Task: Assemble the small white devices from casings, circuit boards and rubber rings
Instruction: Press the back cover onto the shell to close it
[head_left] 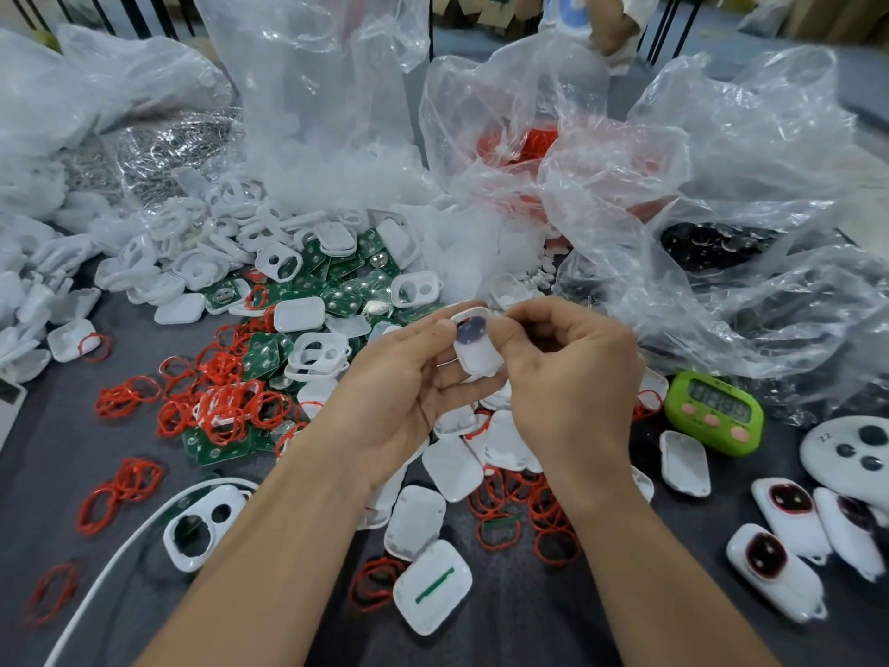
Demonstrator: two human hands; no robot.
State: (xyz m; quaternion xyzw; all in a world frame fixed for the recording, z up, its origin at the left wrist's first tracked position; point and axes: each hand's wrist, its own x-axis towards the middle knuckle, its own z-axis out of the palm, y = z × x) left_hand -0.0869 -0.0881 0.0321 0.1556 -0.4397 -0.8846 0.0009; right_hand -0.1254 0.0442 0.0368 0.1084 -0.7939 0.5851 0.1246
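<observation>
fingers: the left hand (409, 377) cradles the casing (478, 353) from below, thumb curled onto its upper left edge. the right hand (572, 373) has its fingers (522, 322) curled, pinching the casing's upper right edge. neither hand is spread.
casing: it is held off the surface between both hands, tilted, face toward the camera. a dark disc (471, 329) sits in its upper half, with a sliver of red at the rim; whether that is a ring i cannot tell.
slip risk: the grip is on thin edges only, so a hard press could likely squirt the casing out and down into the loose parts.
seating risk: uneven pressure could probably leave the disc crooked or pinch the red bit under the rim.
mix-up risk: white covers (452, 466) lie directly under the hands, so a dropped part would be hard to tell from the rest.
snag risk: red rubber rings (226, 406) and green circuit boards (336, 286) lie just to the left, and a sweeping wrist could scatter them.
right side: the green timer (714, 411) is near the right wrist and the finished devices (769, 563) lie beyond it, both easy to knock.
far side: crinkled plastic bags (721, 209) rise close behind the fingers, leaving little room forward.
near side: the grey surface (48, 426) shows bare patches toward the person's left, crossed by a white cable (120, 536); that looks like the freest way to move.
</observation>
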